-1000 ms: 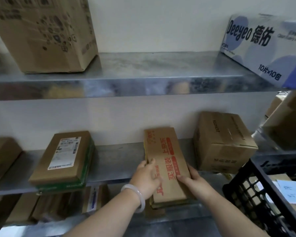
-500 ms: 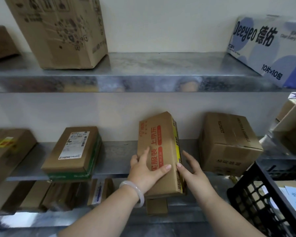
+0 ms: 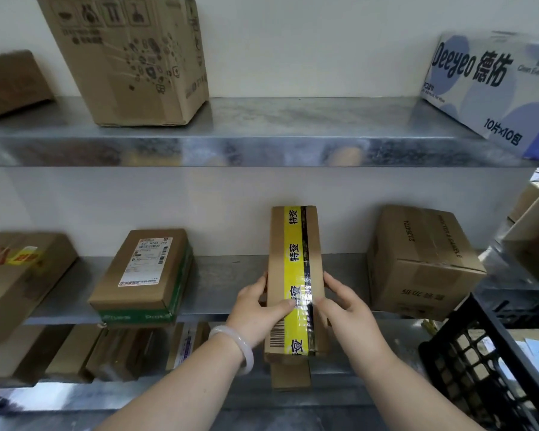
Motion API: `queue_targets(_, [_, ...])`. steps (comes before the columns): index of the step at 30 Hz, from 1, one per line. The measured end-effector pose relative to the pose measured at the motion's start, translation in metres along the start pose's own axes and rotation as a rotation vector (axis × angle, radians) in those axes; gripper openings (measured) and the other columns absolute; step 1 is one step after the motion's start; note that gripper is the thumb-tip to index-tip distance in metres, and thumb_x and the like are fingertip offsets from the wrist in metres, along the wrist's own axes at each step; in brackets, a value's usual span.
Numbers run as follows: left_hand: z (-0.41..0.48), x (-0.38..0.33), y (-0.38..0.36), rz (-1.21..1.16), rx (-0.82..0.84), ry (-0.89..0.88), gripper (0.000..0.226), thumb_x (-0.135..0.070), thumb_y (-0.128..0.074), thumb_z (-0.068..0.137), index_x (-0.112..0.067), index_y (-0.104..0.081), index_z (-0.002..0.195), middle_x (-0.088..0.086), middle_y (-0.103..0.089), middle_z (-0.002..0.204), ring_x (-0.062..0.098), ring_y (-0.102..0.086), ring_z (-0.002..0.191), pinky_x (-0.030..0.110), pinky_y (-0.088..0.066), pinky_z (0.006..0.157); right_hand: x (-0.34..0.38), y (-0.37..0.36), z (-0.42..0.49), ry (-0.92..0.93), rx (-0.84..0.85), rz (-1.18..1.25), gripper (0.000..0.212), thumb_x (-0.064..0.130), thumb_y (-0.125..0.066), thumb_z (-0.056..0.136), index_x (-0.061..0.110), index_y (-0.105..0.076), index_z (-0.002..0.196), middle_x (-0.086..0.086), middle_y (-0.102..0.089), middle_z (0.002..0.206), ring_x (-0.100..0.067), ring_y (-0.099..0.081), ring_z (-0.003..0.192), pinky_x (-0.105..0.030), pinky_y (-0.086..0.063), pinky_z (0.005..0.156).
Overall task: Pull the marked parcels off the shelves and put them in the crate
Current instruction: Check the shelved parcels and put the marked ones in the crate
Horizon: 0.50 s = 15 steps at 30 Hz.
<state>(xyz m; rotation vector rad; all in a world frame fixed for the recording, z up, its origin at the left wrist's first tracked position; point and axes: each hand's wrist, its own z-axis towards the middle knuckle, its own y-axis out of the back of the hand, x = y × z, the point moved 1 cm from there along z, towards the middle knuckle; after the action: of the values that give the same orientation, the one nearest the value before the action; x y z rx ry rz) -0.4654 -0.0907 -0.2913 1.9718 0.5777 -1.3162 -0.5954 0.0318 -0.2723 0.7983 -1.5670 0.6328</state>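
Note:
A long narrow cardboard parcel (image 3: 294, 262) stands on its edge at the front of the middle shelf (image 3: 224, 284), its yellow-taped side facing me. My left hand (image 3: 259, 309) grips its left side, thumb across the yellow tape. My right hand (image 3: 344, 303) grips its right side. The black plastic crate (image 3: 467, 368) sits at the lower right, with papers and a box inside. A flat parcel with a white shipping label (image 3: 147, 269) lies left of my hands.
A brown box (image 3: 420, 262) stands right of the held parcel, close to my right hand. Another taped box (image 3: 16, 275) lies at the far left. The top shelf carries a printed carton (image 3: 128, 57) and a blue-white Deeyeo box (image 3: 492, 88). Lower shelves hold several parcels (image 3: 112, 353).
Both hands have turned the parcel from lying flat with its red-printed face up onto its edge, so the yellow-taped side now faces me. The view has shifted slightly upward.

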Motion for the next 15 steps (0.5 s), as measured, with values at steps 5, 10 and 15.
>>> queue_targets(5, [-0.004,-0.003,0.007,0.105,-0.073,0.011,0.112,-0.063,-0.079,0.062,-0.047,-0.013,0.151,-0.011,-0.053,0.139,0.015,-0.052,0.127,0.044,-0.044,0.107,0.003,-0.017,-0.006,0.008,0.005,-0.018,0.034,0.017,-0.056,0.096,0.033,-0.064,0.125,0.013,-0.053,0.133,-0.002,-0.047,0.124,-0.026,-0.041,0.105])
queue_targets(10, [-0.009,-0.007,0.006,0.18,-0.078,0.099,0.127,-0.067,-0.078,0.056,-0.047,0.003,0.152,-0.001,-0.028,0.142,0.024,-0.04,0.129,0.043,-0.042,0.106,0.003,-0.034,-0.012,0.082,0.115,-0.167,0.029,0.029,-0.05,0.1,0.042,-0.059,0.123,0.034,-0.045,0.124,0.007,-0.034,0.128,-0.019,-0.025,0.106])
queue_targets(15, [-0.012,-0.004,0.015,-0.053,-0.016,0.074,0.113,-0.058,-0.079,0.056,-0.053,-0.014,0.148,-0.005,-0.044,0.143,0.02,-0.045,0.13,0.048,-0.038,0.111,0.002,-0.022,-0.01,0.139,-0.031,-0.26,0.036,0.025,-0.06,0.095,0.038,-0.058,0.129,0.023,-0.045,0.134,-0.001,-0.035,0.133,-0.03,-0.033,0.112])
